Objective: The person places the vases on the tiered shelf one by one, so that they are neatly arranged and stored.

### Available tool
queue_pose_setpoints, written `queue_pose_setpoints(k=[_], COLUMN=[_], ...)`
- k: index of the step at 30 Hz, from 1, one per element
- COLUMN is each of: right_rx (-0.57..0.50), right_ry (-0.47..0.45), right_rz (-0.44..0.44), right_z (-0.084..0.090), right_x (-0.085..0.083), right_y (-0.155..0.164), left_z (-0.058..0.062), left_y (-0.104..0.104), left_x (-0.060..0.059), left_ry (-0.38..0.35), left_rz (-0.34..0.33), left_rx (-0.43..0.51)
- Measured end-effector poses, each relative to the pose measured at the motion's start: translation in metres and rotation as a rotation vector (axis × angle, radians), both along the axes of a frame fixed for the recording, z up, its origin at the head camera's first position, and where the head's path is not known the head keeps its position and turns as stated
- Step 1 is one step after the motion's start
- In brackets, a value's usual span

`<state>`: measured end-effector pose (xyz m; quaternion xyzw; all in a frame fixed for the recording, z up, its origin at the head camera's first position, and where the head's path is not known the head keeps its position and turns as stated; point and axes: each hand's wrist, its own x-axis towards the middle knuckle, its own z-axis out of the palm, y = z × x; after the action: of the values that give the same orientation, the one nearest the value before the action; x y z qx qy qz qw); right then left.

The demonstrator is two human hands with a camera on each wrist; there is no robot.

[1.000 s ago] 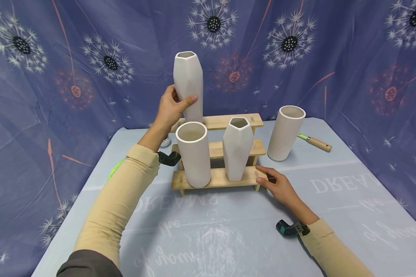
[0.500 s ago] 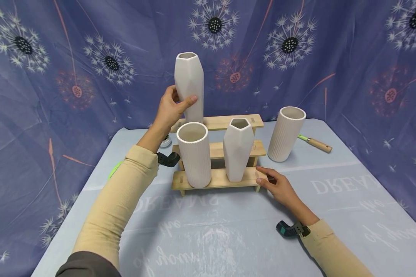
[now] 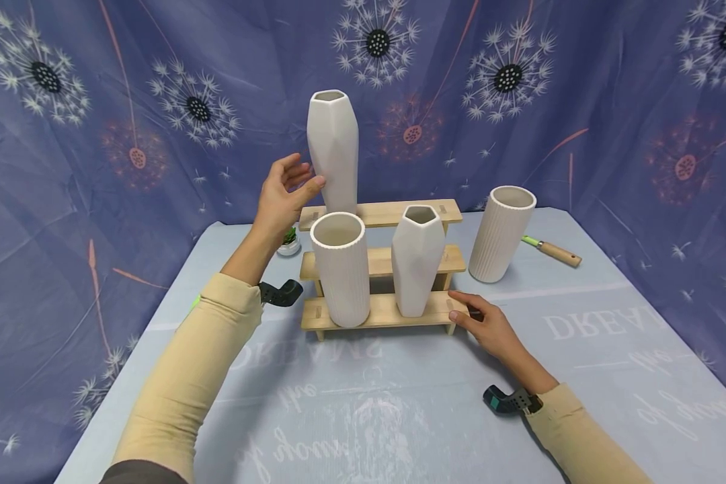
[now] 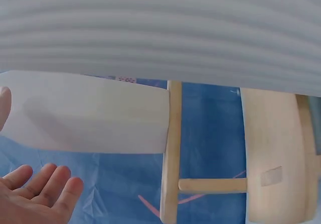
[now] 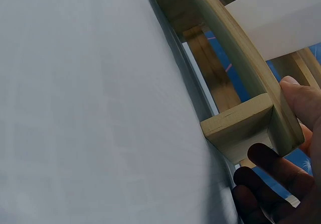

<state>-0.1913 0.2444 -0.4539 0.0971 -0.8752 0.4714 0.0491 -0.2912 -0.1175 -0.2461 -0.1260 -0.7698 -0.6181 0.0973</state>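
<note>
A tall faceted white vase (image 3: 333,151) stands on the top step of a three-step wooden rack (image 3: 393,213). My left hand (image 3: 305,173) hovers just left of it, fingers spread, holding nothing; in the left wrist view its fingers (image 4: 45,194) lie below the vase (image 4: 90,113). A ribbed white vase (image 3: 341,269) and a shorter faceted vase (image 3: 419,261) stand on the bottom step. My right hand (image 3: 456,306) grips the right end of that step, thumb (image 5: 301,101) on top of the rack (image 5: 241,123) and fingers below.
Another ribbed white vase (image 3: 501,233) stands on the table right of the rack. Behind it lies a tool with a wooden handle (image 3: 550,250). A small potted plant (image 3: 288,240) sits left of the rack. A patterned blue cloth hangs behind and at both sides.
My left hand has let go of the tall faceted vase and drawn back to the left with fingers spread. The vase stays upright on the top step. The right hand has not moved.
</note>
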Motion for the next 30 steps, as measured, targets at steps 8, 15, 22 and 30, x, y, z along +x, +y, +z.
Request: queue_pose_setpoints(k=[8,15,22,30], right_rx=[-0.002,0.000,0.012,0.011], right_ry=[0.002,-0.001,-0.007,-0.005], right_rz=[0.003,0.005,0.003,-0.002], right_z=[0.003,0.003,0.002,0.003], right_x=[0.002,0.003,0.001,0.001], right_y=[-0.001,-0.001,-0.002,-0.002], left_z=[-0.013,-0.029,-0.048,-0.070], left_y=[-0.012,-0.017,-0.022,-0.027], left_x=[0.013,0.029,0.049,0.068], left_ry=[0.055,0.127,0.184,0.189], left_rz=[0.044,0.088,0.120,0.116], left_rx=[0.032,0.070,0.135,0.159])
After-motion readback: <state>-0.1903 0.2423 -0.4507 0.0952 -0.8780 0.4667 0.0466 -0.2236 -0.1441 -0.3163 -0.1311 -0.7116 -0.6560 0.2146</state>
